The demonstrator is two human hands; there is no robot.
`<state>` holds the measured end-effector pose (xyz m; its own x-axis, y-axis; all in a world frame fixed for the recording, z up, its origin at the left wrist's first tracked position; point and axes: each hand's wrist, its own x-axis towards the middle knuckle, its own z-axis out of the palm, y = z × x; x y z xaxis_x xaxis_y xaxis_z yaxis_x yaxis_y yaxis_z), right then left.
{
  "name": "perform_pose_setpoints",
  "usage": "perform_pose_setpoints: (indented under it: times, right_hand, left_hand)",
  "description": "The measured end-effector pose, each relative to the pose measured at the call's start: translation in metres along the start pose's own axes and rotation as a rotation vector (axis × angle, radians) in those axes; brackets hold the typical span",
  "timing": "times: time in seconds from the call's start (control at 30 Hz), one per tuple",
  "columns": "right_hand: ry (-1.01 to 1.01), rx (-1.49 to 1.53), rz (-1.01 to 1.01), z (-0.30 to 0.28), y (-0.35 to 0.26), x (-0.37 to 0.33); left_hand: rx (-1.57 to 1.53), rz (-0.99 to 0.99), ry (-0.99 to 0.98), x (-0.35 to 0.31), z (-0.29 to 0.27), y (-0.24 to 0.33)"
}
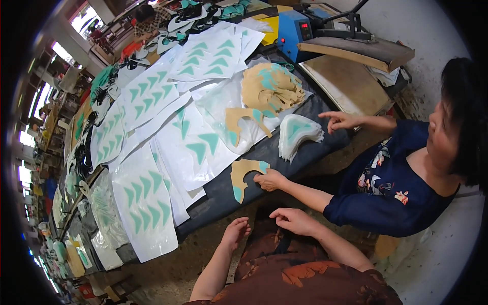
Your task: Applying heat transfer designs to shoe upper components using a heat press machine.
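Observation:
My left hand (236,233) hovers in front of the table edge with its fingers curled in and nothing in them. To its right, my right hand (295,222) hangs above my lap, empty, fingers loosely bent and a little apart. Just beyond them, a co-worker's hand (270,180) grips a tan curved cut piece (243,173) with teal patches, lying at the table's near edge. The co-worker's other hand (338,122) points with a finger over a stack of white curved pieces (300,133). A similar tan piece (234,118) lies farther back, beside a heap of tan pieces (264,89).
White sheets (152,94) bearing rows of teal arrow-like shapes cover much of the dark table (218,195). A heat press (351,51) with a blue control box (295,34) stands at the back right. The co-worker (401,168) is close on my right. Another person (147,23) sits far back.

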<state>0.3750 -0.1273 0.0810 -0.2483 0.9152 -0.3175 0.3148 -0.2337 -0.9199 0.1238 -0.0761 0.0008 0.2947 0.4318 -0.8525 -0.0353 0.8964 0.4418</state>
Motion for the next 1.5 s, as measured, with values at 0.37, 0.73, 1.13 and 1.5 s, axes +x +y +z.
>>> perform_pose_setpoints:
  times: [0.37,0.73,1.13,1.5]
  right_hand:
    - [0.039,0.208,-0.089,-0.007,-0.04,0.011]
    - [0.228,-0.439,-0.806,0.048,-0.076,0.048]
    - [0.095,-0.363,-0.478,0.019,-0.072,0.066]
    - [0.174,-0.58,-0.848,0.073,-0.044,0.058]
  left_hand:
    - [0.008,0.063,-0.015,0.007,0.016,0.02]
    - [-0.116,0.103,-0.367,-0.023,0.085,0.039]
    - [-0.542,-0.024,-0.195,-0.091,0.155,0.075]
    - [-0.153,0.178,-0.35,0.001,0.118,0.036]
